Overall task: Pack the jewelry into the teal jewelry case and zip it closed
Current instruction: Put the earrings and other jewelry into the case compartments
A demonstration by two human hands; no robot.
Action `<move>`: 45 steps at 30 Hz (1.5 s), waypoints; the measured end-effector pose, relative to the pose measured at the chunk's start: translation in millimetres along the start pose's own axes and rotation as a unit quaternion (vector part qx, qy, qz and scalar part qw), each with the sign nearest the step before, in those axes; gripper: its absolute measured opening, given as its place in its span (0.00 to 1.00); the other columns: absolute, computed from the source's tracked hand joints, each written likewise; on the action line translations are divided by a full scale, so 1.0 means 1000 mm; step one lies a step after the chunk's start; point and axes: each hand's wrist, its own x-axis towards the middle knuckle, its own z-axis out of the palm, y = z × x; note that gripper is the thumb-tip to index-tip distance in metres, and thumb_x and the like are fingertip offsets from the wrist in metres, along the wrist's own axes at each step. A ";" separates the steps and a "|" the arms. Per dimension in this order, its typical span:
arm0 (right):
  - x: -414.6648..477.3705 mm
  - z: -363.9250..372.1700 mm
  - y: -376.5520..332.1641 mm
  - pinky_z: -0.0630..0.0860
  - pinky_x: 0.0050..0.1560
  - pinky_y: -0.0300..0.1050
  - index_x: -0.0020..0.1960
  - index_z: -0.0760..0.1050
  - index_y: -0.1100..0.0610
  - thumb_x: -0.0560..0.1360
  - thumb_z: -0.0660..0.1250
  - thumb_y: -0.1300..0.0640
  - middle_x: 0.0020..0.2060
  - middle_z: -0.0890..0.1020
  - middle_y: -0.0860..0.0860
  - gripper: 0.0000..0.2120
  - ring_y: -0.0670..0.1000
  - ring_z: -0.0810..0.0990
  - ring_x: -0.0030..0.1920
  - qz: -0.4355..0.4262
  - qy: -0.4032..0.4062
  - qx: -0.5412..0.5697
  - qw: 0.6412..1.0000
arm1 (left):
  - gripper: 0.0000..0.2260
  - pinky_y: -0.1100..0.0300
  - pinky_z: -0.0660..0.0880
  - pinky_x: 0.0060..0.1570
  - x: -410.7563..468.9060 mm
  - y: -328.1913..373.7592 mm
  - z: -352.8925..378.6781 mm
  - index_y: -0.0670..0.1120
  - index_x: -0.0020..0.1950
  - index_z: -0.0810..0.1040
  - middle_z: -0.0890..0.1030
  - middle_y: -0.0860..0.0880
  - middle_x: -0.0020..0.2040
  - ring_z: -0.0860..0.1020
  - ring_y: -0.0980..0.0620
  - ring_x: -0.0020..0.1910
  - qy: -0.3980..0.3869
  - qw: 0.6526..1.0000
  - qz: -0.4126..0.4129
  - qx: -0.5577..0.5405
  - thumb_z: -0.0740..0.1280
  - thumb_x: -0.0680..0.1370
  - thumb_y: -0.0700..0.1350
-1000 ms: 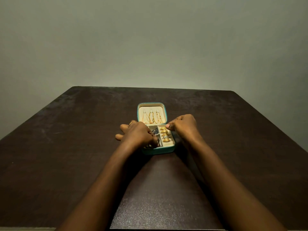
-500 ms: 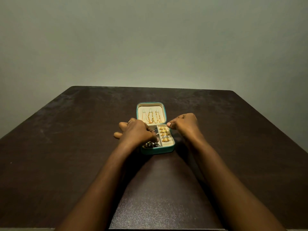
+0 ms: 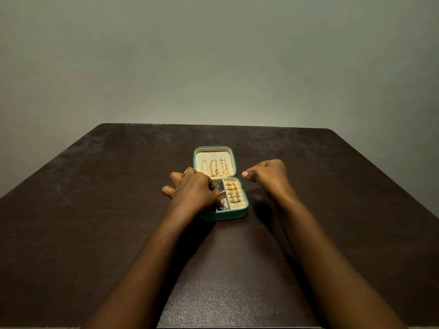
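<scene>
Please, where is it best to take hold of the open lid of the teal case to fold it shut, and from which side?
Grip the lid at its far rim, coming from behind and above. It stands open at the back with its hinge toward the tray, so the far edge probably swings most easily. Keep fingers off the hanging necklaces on its lining.

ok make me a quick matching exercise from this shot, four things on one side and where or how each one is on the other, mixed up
Things:
1. gold chains
2. gold rings
3. left hand
4. right hand

Places or states:
A. closed in a fist, right of the jewelry case
B. hanging inside the open lid
C. over the case's left compartments
D. lined up in the right-hand ring slots

Pairs: 1-B, 2-D, 3-C, 4-A
</scene>
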 end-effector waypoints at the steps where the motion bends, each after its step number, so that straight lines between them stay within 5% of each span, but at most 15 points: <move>1: 0.002 -0.003 0.000 0.75 0.46 0.43 0.38 0.80 0.61 0.71 0.69 0.67 0.35 0.81 0.52 0.04 0.45 0.78 0.38 0.005 0.003 0.010 1.000 | 0.10 0.53 0.58 0.49 0.001 -0.001 0.000 0.53 0.48 0.82 0.68 0.50 0.59 0.59 0.47 0.60 -0.001 1.000 0.002 -0.011 0.73 0.70 0.55; 7: 0.026 -0.033 0.011 0.75 0.45 0.45 0.42 0.80 0.65 0.68 0.70 0.68 0.31 0.79 0.54 0.03 0.50 0.77 0.35 0.028 0.077 0.026 0.996 | 0.09 0.53 0.57 0.48 0.004 0.011 0.003 0.52 0.48 0.82 0.74 0.50 0.59 0.60 0.46 0.62 0.013 0.998 0.026 -0.063 0.69 0.74 0.56; 10: 0.039 -0.046 0.020 0.78 0.54 0.52 0.46 0.82 0.68 0.67 0.71 0.67 0.41 0.84 0.61 0.08 0.55 0.82 0.45 0.028 0.136 -0.007 0.990 | 0.09 0.53 0.57 0.48 0.006 0.023 0.006 0.52 0.49 0.82 0.76 0.50 0.57 0.59 0.45 0.62 0.024 0.995 0.045 -0.082 0.68 0.75 0.55; 13: 0.046 -0.052 0.029 0.78 0.51 0.50 0.45 0.82 0.68 0.67 0.72 0.66 0.43 0.84 0.62 0.08 0.55 0.82 0.46 0.016 0.173 -0.036 0.984 | 0.08 0.52 0.57 0.48 0.012 0.036 0.008 0.53 0.47 0.82 0.76 0.51 0.57 0.60 0.44 0.62 0.029 0.996 0.065 -0.061 0.66 0.76 0.55; 23: 0.038 -0.047 0.033 0.69 0.38 0.36 0.48 0.83 0.56 0.67 0.75 0.61 0.39 0.79 0.52 0.10 0.48 0.75 0.43 -0.128 -0.023 -0.217 0.967 | 0.08 0.50 0.57 0.48 0.030 0.065 0.023 0.53 0.52 0.80 0.78 0.46 0.56 0.62 0.42 0.62 0.044 0.994 0.101 -0.020 0.65 0.77 0.53; 27: 0.036 -0.044 0.034 0.66 0.46 0.36 0.51 0.83 0.57 0.68 0.74 0.59 0.39 0.72 0.46 0.11 0.45 0.72 0.45 -0.158 -0.033 -0.253 0.954 | 0.10 0.49 0.56 0.48 0.030 0.062 0.032 0.51 0.53 0.81 0.77 0.47 0.57 0.61 0.42 0.61 0.064 0.993 0.099 0.000 0.64 0.77 0.52; 34: 0.040 -0.043 0.035 0.66 0.41 0.36 0.48 0.82 0.61 0.71 0.72 0.59 0.36 0.75 0.48 0.08 0.46 0.72 0.42 -0.174 -0.031 -0.284 0.942 | 0.10 0.50 0.55 0.47 0.030 0.056 0.028 0.51 0.54 0.81 0.76 0.48 0.58 0.62 0.42 0.62 0.113 0.990 0.089 -0.009 0.64 0.77 0.52; 39: 0.045 -0.041 0.039 0.70 0.36 0.38 0.36 0.80 0.58 0.71 0.69 0.64 0.34 0.82 0.55 0.06 0.47 0.76 0.32 -0.094 0.007 -0.109 0.990 | 0.10 0.50 0.56 0.48 0.028 0.053 0.027 0.52 0.53 0.81 0.76 0.50 0.58 0.62 0.43 0.63 0.120 0.989 0.088 -0.011 0.63 0.77 0.53; 45: 0.047 -0.049 0.032 0.59 0.24 0.33 0.33 0.72 0.58 0.75 0.65 0.64 0.26 0.67 0.50 0.12 0.40 0.63 0.22 -0.041 -0.007 0.091 0.995 | 0.10 0.49 0.57 0.49 0.026 0.052 0.028 0.52 0.54 0.81 0.77 0.50 0.58 0.62 0.43 0.63 0.124 0.988 0.094 -0.009 0.63 0.78 0.52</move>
